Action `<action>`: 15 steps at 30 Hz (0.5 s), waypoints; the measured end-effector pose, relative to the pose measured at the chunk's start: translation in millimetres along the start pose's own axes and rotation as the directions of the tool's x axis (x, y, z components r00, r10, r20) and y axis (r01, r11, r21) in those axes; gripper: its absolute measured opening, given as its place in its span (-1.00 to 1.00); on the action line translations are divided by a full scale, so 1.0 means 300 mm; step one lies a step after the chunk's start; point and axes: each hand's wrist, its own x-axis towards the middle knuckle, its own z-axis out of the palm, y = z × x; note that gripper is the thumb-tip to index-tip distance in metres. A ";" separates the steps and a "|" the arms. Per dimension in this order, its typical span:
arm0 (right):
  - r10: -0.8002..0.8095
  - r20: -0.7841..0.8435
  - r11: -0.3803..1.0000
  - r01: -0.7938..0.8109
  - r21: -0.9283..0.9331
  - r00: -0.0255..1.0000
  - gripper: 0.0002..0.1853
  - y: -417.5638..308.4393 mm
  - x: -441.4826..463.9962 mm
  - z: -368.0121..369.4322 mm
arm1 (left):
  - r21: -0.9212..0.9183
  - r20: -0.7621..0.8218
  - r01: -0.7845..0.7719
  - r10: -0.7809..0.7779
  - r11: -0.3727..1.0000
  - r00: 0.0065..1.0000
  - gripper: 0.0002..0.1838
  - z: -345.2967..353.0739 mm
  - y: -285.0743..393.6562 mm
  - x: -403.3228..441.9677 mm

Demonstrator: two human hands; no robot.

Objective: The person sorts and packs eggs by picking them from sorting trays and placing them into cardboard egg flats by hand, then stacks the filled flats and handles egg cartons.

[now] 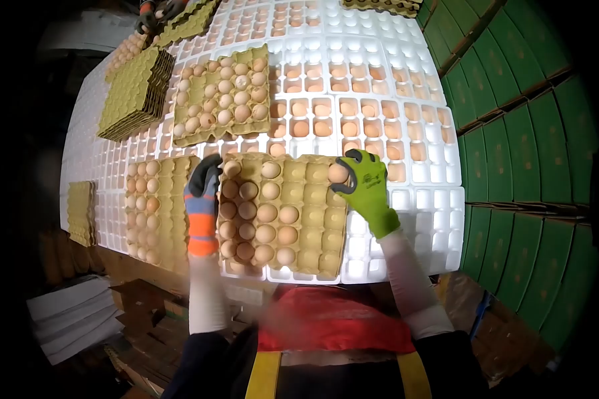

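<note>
A pulp egg tray (313, 233) lies in front of me, partly filled with brown eggs (266, 213), mostly in its left and middle columns. My right hand (368, 189), in a green and black glove, pinches an egg (338, 173) between thumb and fingers at the tray's upper right corner. My left hand (203, 199), in a grey and orange glove, is closed at the tray's left edge, its dark fingertips beside the upper left egg. The underside of its grip is hidden. Left of that hand is another pulp tray (176, 219) with eggs on its left side.
White foam trays (366, 249) cover the table, many holding eggs. Beyond my tray sits a fuller pulp tray (223, 96), with a stack of pulp trays (136, 93) to its left. Green cartons (512, 153) line the right side. Another person's gloved hands (156, 13) show at the far left.
</note>
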 end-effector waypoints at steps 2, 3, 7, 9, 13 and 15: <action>-0.042 -0.075 0.973 0.058 0.224 0.996 -0.44 0.019 -0.001 0.031 | 0.200 -0.035 -0.080 0.088 0.977 0.995 -0.73 -0.063 -0.019 -0.086; 0.096 0.004 0.843 -0.083 0.532 0.995 -0.44 0.025 -0.026 0.019 | 0.321 -0.024 -0.154 0.170 0.935 0.985 -0.74 -0.085 -0.022 -0.138; 0.262 0.267 0.541 -0.370 0.755 0.927 -0.38 0.038 -0.064 0.033 | 0.330 0.003 -0.106 0.111 0.938 0.994 -0.73 -0.155 -0.040 -0.303; 0.218 0.189 0.678 -0.288 0.677 0.958 -0.43 0.024 -0.096 0.030 | 0.275 -0.013 -0.114 0.123 0.955 0.992 -0.71 -0.173 -0.041 -0.358; -0.143 0.087 0.990 0.144 -0.005 0.986 -0.46 -0.072 -0.103 0.000 | 0.337 -0.007 -0.149 0.161 0.930 0.987 -0.71 -0.211 -0.048 -0.393; -0.124 -0.012 0.990 0.125 0.068 0.992 -0.47 -0.155 -0.057 0.013 | 0.365 -0.013 -0.127 0.141 0.922 0.990 -0.70 -0.224 -0.079 -0.377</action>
